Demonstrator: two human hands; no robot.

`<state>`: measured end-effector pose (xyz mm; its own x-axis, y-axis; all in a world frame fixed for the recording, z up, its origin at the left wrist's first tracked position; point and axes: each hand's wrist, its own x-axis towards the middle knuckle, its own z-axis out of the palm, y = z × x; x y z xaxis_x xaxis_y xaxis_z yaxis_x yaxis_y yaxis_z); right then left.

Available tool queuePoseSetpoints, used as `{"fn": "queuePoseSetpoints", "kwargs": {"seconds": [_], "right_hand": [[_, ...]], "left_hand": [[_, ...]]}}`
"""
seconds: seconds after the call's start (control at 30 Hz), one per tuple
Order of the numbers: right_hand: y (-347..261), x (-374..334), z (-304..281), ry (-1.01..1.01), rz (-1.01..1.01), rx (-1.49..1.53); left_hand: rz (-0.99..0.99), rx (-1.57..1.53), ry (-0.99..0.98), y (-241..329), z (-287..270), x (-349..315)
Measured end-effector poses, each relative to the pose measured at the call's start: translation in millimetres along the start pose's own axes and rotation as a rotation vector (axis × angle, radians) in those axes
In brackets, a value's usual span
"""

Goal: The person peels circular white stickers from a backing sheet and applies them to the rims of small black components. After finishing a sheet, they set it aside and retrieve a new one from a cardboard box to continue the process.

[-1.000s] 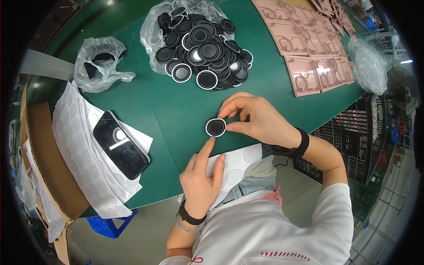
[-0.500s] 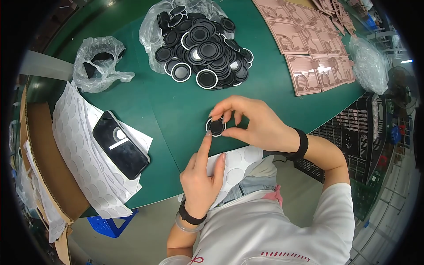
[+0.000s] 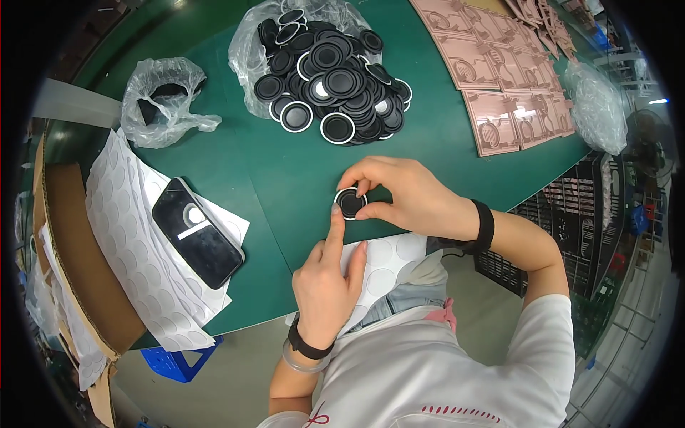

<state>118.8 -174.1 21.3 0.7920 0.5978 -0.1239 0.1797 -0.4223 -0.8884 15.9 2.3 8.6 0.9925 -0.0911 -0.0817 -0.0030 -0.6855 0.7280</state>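
A round black disc with a white rim (image 3: 351, 204) lies on the green table in front of me. My right hand (image 3: 399, 192) pinches it between thumb and fingers. From the near left, my left hand (image 3: 327, 289) reaches up, its index fingertip touching the disc's edge. The same hand grips a white sheet of round stickers (image 3: 389, 265), with the thumb over the sheet and the other fingers curled. That sheet hangs over the table's near edge. Farther off, a heap of similar black discs (image 3: 342, 78) spills out of a clear plastic bag (image 3: 246, 64).
A black phone (image 3: 198, 234) rests on stacked sticker sheets (image 3: 128, 242) at the left, beside an open cardboard box (image 3: 93, 257). A crumpled clear bag (image 3: 160, 107) lies at the far left. Pink moulded plastic parts (image 3: 499, 85) and another bag (image 3: 598, 107) occupy the far right.
My right fingers have closed in around the disc's rim. The left index finger stays at its edge. The whole view has shifted very slightly.
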Motion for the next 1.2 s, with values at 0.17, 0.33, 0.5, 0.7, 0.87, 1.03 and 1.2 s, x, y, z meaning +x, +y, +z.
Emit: {"fn": "queuePoseSetpoints", "kwargs": {"seconds": [0.17, 0.33, 0.5, 0.7, 0.87, 1.03, 1.2], "right_hand": [[4.1, -4.6, -2.3, 0.008, -0.148, -0.131], [4.3, -5.4, -2.9, -0.023, -0.171, -0.196], [6.5, -7.8, -0.7, -0.008, -0.180, -0.189], [4.4, -7.8, 3.6, 0.027, -0.186, -0.230], [-0.1, -7.0, 4.0, 0.031, -0.196, -0.288], [-6.6, -5.2, -2.2, 0.105, -0.165, -0.130], [-26.4, 19.2, -39.4, 0.594, -0.297, -0.032]], "left_hand": [[0.065, -0.112, 0.147, -6.0, 7.8, -1.9], [0.027, -0.146, 0.175, -3.8, 7.4, -6.4], [0.144, -0.133, 0.215, -10.3, 11.8, -7.7], [0.183, -0.055, 0.167, -12.2, 10.9, -10.8], [0.080, -0.019, 0.090, -5.5, 5.9, -9.4], [0.114, -0.067, 0.124, -8.1, 6.0, -8.1], [0.168, -0.253, 0.157, -8.5, -0.8, -6.6]]}}
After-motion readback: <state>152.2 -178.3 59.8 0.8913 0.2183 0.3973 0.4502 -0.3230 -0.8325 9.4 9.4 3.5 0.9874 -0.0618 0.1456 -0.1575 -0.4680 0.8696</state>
